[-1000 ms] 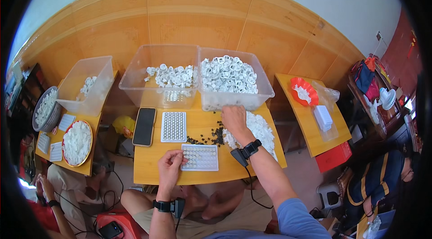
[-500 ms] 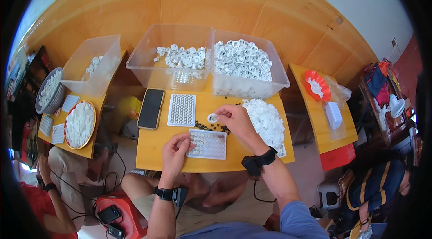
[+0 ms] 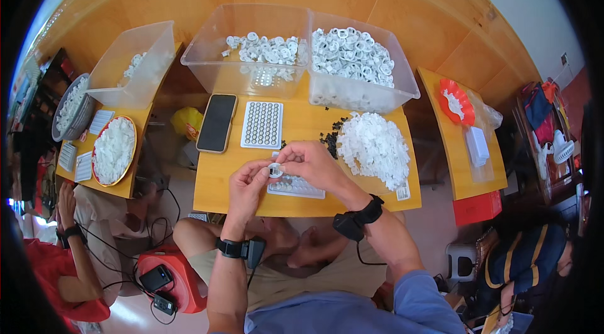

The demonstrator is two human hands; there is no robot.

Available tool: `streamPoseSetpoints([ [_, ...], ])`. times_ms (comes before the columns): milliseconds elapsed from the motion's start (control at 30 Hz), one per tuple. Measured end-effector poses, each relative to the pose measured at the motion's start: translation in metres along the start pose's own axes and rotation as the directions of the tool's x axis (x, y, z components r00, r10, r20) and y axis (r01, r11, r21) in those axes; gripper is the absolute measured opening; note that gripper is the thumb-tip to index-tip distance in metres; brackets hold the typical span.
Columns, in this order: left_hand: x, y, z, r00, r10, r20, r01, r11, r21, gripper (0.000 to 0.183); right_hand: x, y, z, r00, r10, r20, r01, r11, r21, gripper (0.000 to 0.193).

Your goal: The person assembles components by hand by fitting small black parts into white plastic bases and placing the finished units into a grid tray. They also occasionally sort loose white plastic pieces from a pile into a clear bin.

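Note:
A small round white plastic part [image 3: 275, 171] with a dark middle is pinched between both hands above the table. My left hand [image 3: 248, 184] grips its left side with thumb and finger, and my right hand [image 3: 309, 165] has its fingertips closed on its upper right edge. Beneath the hands lies a clear-white tray [image 3: 297, 188] of small round cells, partly hidden by my right hand. Another white tray [image 3: 262, 125] behind it holds rows of silvery discs. Small black pieces [image 3: 329, 141] are scattered beside a heap of white plastic pieces [image 3: 375, 148] on the right.
Two clear bins, a left one [image 3: 207, 73] and a right one [image 3: 402, 85], hold white ring-like parts at the back. A phone [image 3: 217, 123] lies left of the trays. Side tables carry a basket [image 3: 85, 121], a plate [image 3: 134, 145] and a red dish [image 3: 467, 111]. Other people sit on both sides.
My right hand has brought the round white part left and down to my left hand, which now grips it too. The whole view has shifted, with the table sitting higher.

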State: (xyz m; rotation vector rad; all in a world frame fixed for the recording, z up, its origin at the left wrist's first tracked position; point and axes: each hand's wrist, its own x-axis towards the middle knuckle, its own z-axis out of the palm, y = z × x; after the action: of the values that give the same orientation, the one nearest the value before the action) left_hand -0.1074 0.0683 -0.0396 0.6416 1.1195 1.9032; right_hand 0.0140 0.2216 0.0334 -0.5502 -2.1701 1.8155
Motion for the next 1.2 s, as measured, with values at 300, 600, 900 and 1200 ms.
streamPoseSetpoints([
  [300, 0.002, 0.003, 0.003, 0.999, 0.004, -0.049, -0.007, 0.997, -0.072, 0.026, -0.018, -0.002, -0.01, 0.978, 0.006, -0.209, -0.116, 0.85, -0.514, 0.013],
  [600, 0.001, 0.01, 0.006, 0.997, -0.063, -0.043, 0.056, 0.986, -0.154, 0.026, -0.027, 0.01, 0.001, 0.973, -0.138, -0.188, -0.043, 0.687, -0.726, 0.011],
  [900, 0.002, 0.01, 0.002, 0.994, -0.106, -0.01, 0.103, 0.981, -0.165, 0.025, -0.032, 0.002, 0.004, 0.971, -0.16, -0.177, -0.042, 0.617, -0.786, 0.012],
  [1200, 0.003, 0.012, 0.003, 0.988, -0.158, 0.001, 0.155, 0.971, -0.179, 0.023, -0.029, -0.004, 0.018, 0.816, -0.543, -0.2, 0.308, 0.7, -0.644, 0.006],
])
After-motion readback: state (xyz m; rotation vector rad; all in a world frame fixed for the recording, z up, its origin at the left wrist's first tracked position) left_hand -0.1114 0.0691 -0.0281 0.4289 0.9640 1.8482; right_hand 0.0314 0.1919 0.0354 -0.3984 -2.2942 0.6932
